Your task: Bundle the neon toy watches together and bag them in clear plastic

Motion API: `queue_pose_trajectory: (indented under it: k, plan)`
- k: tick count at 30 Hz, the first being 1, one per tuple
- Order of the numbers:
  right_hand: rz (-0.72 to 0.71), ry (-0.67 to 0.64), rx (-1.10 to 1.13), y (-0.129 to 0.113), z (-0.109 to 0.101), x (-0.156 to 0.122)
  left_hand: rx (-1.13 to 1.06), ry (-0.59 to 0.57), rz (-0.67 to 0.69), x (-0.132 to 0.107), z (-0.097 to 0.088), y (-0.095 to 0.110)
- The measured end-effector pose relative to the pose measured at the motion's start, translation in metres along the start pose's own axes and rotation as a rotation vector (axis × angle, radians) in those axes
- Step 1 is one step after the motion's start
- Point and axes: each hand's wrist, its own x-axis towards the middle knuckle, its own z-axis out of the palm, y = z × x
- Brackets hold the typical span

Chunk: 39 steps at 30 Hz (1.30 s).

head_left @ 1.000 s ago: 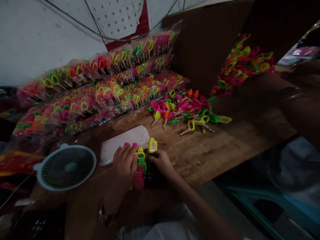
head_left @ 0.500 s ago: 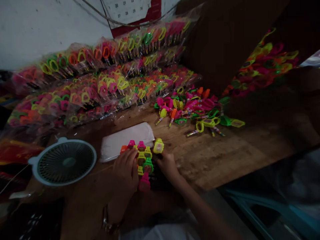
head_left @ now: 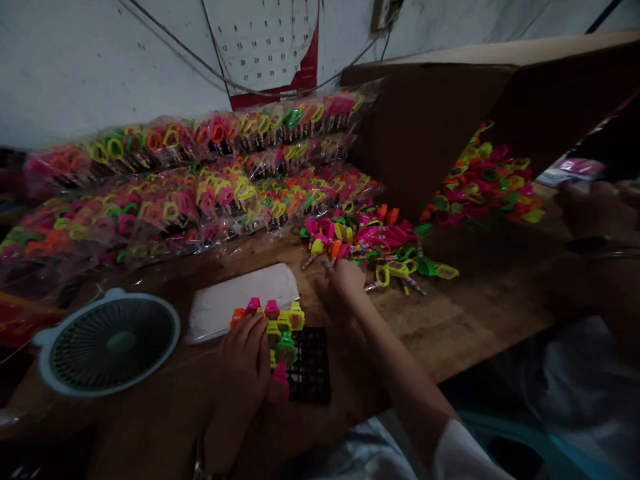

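Note:
A black grid tray (head_left: 313, 367) lies on the table at front. Bright toy watches (head_left: 284, 347) in pink, yellow, green and orange stand packed over its left part. My left hand (head_left: 245, 353) curls over these pieces from the left, its fingers closed against them. My right hand (head_left: 347, 280) is at the near edge of a loose pile of similar toys (head_left: 385, 233). Its fingertips pinch the patterned stick of an orange toy watch (head_left: 335, 249); the palm side is hidden.
A white plastic-wrapped stack (head_left: 245, 300) lies behind the tray, a round fan (head_left: 110, 343) to the left. Bagged toys (head_left: 200, 193) line the wall. A cardboard box (head_left: 410, 133) with more toys spilling out stands back right. Another person's hand (head_left: 595, 207) is at far right.
My right hand has gone from the tray to the pile; the yellow toy it held now sits among those in the tray. My left hand stays on the toys. The view has shifted upward and right.

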Motion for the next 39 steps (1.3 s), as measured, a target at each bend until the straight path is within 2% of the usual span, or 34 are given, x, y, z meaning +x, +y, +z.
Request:
queue_pose_trajectory:
  k: [2, 4, 8, 10, 12, 15, 17, 19, 22, 24, 27, 29, 33, 37, 39]
  plan:
    - [0.049, 0.020, -0.025, -0.009, -0.002, 0.018, 0.018, 0.011, -0.006, 0.000, 0.000, 0.002]
    - [0.083, 0.023, -0.028, -0.013, -0.002, 0.024, 0.024, 0.002, -0.022, 0.000, -0.001, 0.004]
    - [0.043, -0.032, 0.050, 0.003, -0.011, 0.011, 0.010, -0.028, -0.085, 0.001, -0.005, 0.011]
    - [-0.033, -0.085, 0.122, 0.017, -0.015, -0.007, -0.002, -0.042, -0.114, 0.002, -0.006, 0.013]
    - [-0.108, -0.166, 0.338, 0.030, -0.012, -0.034, -0.018, -0.044, -0.130, 0.003, -0.007, 0.012]
    - [-0.162, -0.337, 0.846, 0.037, 0.010, -0.085, -0.045, -0.019, -0.098, 0.003, -0.008, 0.008]
    - [-0.185, -0.409, 1.004, 0.035, 0.030, -0.117, -0.052, 0.031, -0.080, 0.002, -0.010, 0.008]
    - [-0.224, -0.378, 1.001, 0.031, 0.046, -0.140, -0.060, 0.105, -0.092, 0.000, -0.014, 0.011]
    - [-0.277, -0.221, 0.871, 0.026, 0.061, -0.159, -0.086, 0.173, -0.095, -0.001, -0.021, 0.019]
    - [-0.305, -0.145, 0.785, 0.025, 0.065, -0.165, -0.102, 0.121, -0.058, 0.000, -0.024, 0.023]
    - [-0.339, -0.087, 0.724, 0.023, 0.068, -0.171, -0.098, -0.058, 0.038, 0.004, -0.025, 0.026]
    - [-0.338, -0.066, 0.702, 0.021, 0.069, -0.174, -0.075, -0.117, 0.074, 0.006, -0.023, 0.026]
    - [-0.301, -0.045, 0.626, 0.017, 0.069, -0.172, -0.041, -0.140, 0.060, 0.008, -0.016, 0.027]
    - [-0.379, -0.083, 0.545, 0.011, 0.070, -0.171, -0.032, -0.139, 0.043, 0.005, -0.011, 0.029]
    - [-0.370, -0.111, 0.496, 0.005, 0.074, -0.175, -0.002, -0.119, 0.045, 0.004, -0.010, 0.030]
